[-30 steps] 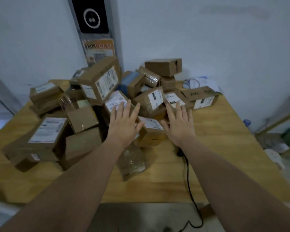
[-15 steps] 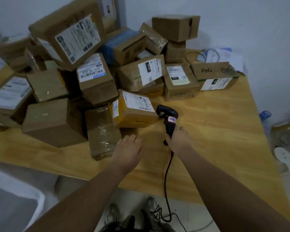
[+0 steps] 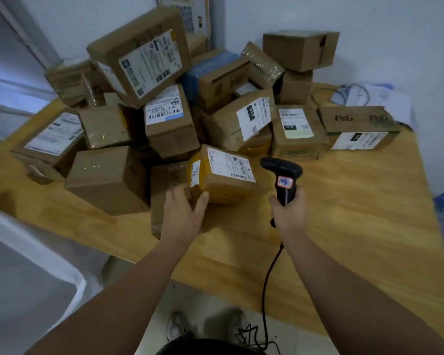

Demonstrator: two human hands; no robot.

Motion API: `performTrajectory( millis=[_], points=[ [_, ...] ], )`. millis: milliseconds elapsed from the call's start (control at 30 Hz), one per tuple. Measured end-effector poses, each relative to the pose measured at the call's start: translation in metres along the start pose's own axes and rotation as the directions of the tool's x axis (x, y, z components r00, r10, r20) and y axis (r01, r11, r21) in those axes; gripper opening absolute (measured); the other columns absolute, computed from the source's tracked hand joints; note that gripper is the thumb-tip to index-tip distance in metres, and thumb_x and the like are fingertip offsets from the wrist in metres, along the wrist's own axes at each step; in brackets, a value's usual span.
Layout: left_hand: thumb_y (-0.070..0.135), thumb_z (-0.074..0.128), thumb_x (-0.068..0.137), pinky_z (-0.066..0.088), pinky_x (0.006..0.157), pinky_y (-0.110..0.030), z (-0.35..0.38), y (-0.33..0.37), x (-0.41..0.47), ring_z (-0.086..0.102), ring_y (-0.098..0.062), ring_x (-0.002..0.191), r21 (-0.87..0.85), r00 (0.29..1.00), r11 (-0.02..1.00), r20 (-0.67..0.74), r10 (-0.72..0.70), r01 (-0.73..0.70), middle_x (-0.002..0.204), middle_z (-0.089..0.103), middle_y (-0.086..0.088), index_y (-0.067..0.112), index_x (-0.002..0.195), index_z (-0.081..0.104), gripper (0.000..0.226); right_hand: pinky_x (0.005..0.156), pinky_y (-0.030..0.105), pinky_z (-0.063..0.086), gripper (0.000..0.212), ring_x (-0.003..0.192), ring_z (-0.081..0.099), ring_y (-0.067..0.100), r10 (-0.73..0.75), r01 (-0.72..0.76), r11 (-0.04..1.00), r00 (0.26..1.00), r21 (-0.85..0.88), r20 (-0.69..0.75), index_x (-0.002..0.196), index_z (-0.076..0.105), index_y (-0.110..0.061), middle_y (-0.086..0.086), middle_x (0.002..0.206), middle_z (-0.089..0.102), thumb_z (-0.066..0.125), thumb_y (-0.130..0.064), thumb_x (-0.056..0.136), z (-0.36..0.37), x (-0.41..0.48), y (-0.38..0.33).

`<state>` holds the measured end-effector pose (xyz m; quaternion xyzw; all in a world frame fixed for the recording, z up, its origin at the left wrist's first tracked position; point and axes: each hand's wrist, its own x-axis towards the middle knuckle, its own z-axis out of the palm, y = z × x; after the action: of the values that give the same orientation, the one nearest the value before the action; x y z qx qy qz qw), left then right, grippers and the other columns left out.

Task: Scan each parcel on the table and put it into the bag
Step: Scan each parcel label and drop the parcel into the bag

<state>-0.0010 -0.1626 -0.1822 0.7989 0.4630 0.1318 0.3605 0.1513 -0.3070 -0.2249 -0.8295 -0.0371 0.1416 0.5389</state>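
left hand grips near corner of small yellow-taped parcel at front of pile on wooden table. right hand holds black scanner upright, just right of parcel, cord trailing off table edge.

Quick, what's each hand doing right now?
Left hand: holds the near corner of the yellow-taped parcel.
Right hand: holds the scanner by its handle.
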Motion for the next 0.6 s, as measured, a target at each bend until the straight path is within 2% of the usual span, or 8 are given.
performTrajectory(
  millis=[100,200,300,367,433,500,600],
  points=[
    [0.070,0.051,0.083,0.029,0.109,-0.049,0.002,0.016,0.019,0.025,-0.035,0.140,-0.111,0.960,0.956,0.100,-0.262,0.273,0.152,0.022,-0.013,0.015,0.152,0.016,0.094,0.071,0.038,0.051,0.012,0.078,0.061,0.019,-0.072,0.068,0.991,0.997,0.118,0.036,0.094,0.056,-0.028,-0.002,0.082,0.061,0.067,-0.028,0.090,0.002,-0.002,-0.017],
    [0.080,0.049,0.075,0.024,0.113,-0.053,0.006,0.032,0.039,0.022,-0.036,0.141,-0.042,0.913,0.923,0.170,-0.370,0.382,0.154,0.021,-0.015,0.016,0.152,0.016,0.106,0.077,0.031,0.043,0.018,0.086,0.059,0.015,-0.015,-0.017,0.974,0.990,0.227,0.140,0.098,0.055,-0.023,-0.006,0.088,0.060,0.069,-0.019,0.088,0.003,0.002,-0.032],
    [0.073,0.054,0.079,0.027,0.111,-0.048,0.011,0.038,0.044,0.027,-0.035,0.138,-0.058,0.909,0.924,0.215,-0.358,0.377,0.150,0.025,-0.014,0.016,0.150,0.023,0.096,0.089,0.035,0.045,0.025,0.102,0.059,0.018,0.076,-0.162,0.948,0.951,0.273,0.300,0.102,0.051,-0.028,-0.007,0.100,0.061,0.070,-0.019,0.088,0.005,0.005,-0.035],
    [0.067,0.059,0.079,0.031,0.109,-0.048,0.012,0.035,0.041,0.033,-0.035,0.134,-0.104,0.913,0.922,0.222,-0.343,0.372,0.147,0.030,-0.013,0.018,0.149,0.025,0.092,0.094,0.040,0.050,0.027,0.106,0.060,0.022,0.111,-0.223,0.927,0.931,0.302,0.347,0.100,0.048,-0.032,-0.003,0.108,0.062,0.068,-0.018,0.090,0.006,0.003,-0.031],
    [0.059,0.064,0.080,0.036,0.105,-0.046,0.008,0.030,0.035,0.039,-0.032,0.130,-0.194,0.914,0.911,0.261,-0.310,0.364,0.146,0.035,-0.008,0.022,0.150,0.019,0.091,0.086,0.033,0.055,0.028,0.105,0.062,0.022,0.115,-0.245,0.898,0.932,0.366,0.343,0.100,0.047,-0.030,-0.001,0.109,0.061,0.066,-0.013,0.091,0.004,-0.001,-0.027],
    [0.045,0.068,0.084,0.039,0.097,-0.037,0.000,0.028,0.026,0.044,-0.024,0.122,-0.330,0.919,0.884,0.326,-0.223,0.331,0.145,0.037,-0.001,0.027,0.153,0.007,0.094,0.079,0.026,0.056,0.026,0.103,0.064,0.019,0.108,-0.247,0.848,0.947,0.469,0.303,0.102,0.049,-0.027,0.001,0.108,0.063,0.065,-0.010,0.091,-0.001,-0.005,-0.023],
    [0.027,0.070,0.087,0.039,0.088,-0.028,-0.014,0.024,0.018,0.041,-0.012,0.112,-0.441,0.935,0.866,0.344,-0.081,0.237,0.138,0.038,0.009,0.036,0.153,-0.004,0.099,0.074,0.027,0.057,0.027,0.091,0.070,0.018,0.119,-0.239,0.777,0.964,0.582,0.237,0.110,0.056,-0.020,0.004,0.104,0.070,0.068,-0.008,0.089,-0.019,-0.009,-0.024]
  ],
)
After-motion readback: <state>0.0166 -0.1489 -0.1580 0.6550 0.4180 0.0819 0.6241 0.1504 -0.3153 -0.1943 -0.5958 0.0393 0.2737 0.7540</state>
